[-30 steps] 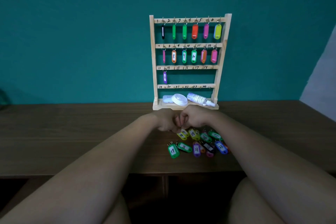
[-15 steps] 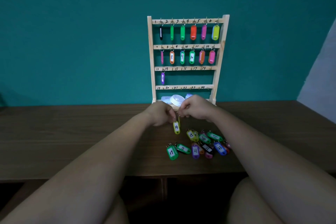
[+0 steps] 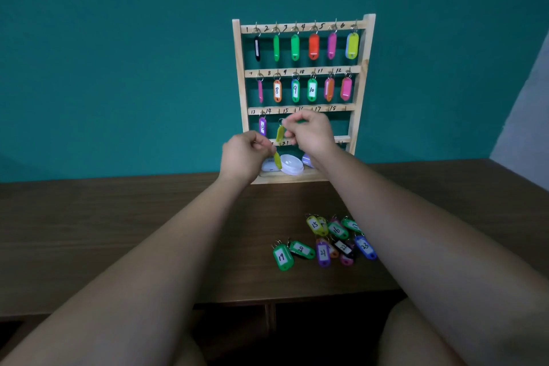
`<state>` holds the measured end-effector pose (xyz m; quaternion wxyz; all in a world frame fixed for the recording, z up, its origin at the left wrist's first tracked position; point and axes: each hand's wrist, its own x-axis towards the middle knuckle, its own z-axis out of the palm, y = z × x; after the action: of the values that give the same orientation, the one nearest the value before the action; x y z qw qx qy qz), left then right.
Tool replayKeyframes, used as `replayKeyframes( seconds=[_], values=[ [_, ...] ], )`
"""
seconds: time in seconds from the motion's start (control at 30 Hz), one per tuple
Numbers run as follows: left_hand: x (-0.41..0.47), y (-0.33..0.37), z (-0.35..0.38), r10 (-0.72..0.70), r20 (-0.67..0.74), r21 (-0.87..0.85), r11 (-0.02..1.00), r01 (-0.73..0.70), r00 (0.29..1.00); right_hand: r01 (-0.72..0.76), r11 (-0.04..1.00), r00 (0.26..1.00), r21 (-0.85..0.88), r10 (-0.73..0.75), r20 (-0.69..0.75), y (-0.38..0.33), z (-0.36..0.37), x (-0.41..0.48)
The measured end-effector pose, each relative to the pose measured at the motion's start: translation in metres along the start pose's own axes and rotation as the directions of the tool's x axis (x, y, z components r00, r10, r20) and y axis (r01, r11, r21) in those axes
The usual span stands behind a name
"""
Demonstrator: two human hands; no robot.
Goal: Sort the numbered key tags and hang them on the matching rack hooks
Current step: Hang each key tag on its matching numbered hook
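The wooden rack [image 3: 363,74] stands at the back of the table. Its top two rows are full of hung tags, and a purple tag [image 3: 262,126] hangs at the left of the third row. My right hand [image 3: 310,132] pinches the ring of a yellow tag [image 3: 279,134] just under the third rail, right of the purple tag. My left hand [image 3: 245,154] is lower and to the left, fingers curled, with a second yellow tag [image 3: 277,161] dangling from its fingertips. Several loose numbered tags [image 3: 322,242] lie on the table by my right forearm.
On the rack's base shelf sit a white round lid [image 3: 292,164], a small white object and part of a bottle behind my right wrist. The brown table [image 3: 104,217] ends at a front edge near my knees. A pale wall [image 3: 525,116] rises at far right.
Both hands rose from just above the tag pile to the rack's third row, carrying the yellow tags up. The camera tilted, so the pile now sits lower in view.
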<state>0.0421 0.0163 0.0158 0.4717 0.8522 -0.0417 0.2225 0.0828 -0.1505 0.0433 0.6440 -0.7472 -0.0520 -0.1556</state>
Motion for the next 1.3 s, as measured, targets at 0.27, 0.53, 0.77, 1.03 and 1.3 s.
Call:
replayKeyframes(
  seconds=[0.27, 0.53, 0.77, 1.03, 1.3],
  values=[
    [0.025, 0.004, 0.01, -0.049, -0.147, -0.172, 0.985, 0.023, 0.988, 0.04, 0.998, 0.988, -0.045, -0.047, -0.149, -0.004, 0.018, 0.019],
    [0.044, 0.016, 0.015, -0.065, -0.174, -0.231, 0.973, 0.024, 0.983, 0.16, 0.967, 0.963, -0.2, -0.197, -0.184, -0.002, 0.026, 0.033],
    [0.054, 0.022, 0.023, -0.067, -0.207, -0.241, 0.97, 0.016, 0.976, 0.189, 0.889, 0.945, -0.417, -0.28, -0.168, 0.004, 0.026, 0.033],
    [0.063, 0.029, 0.032, -0.058, -0.256, -0.198, 0.98, 0.006, 0.965, 0.206, 0.852, 0.938, -0.48, -0.312, -0.15, 0.009, 0.014, 0.011],
    [0.061, 0.031, 0.038, -0.117, -0.309, -0.19, 0.98, 0.059, 0.944, 0.158, 0.896, 0.966, -0.414, -0.227, -0.121, 0.007, -0.007, -0.007]
  ],
)
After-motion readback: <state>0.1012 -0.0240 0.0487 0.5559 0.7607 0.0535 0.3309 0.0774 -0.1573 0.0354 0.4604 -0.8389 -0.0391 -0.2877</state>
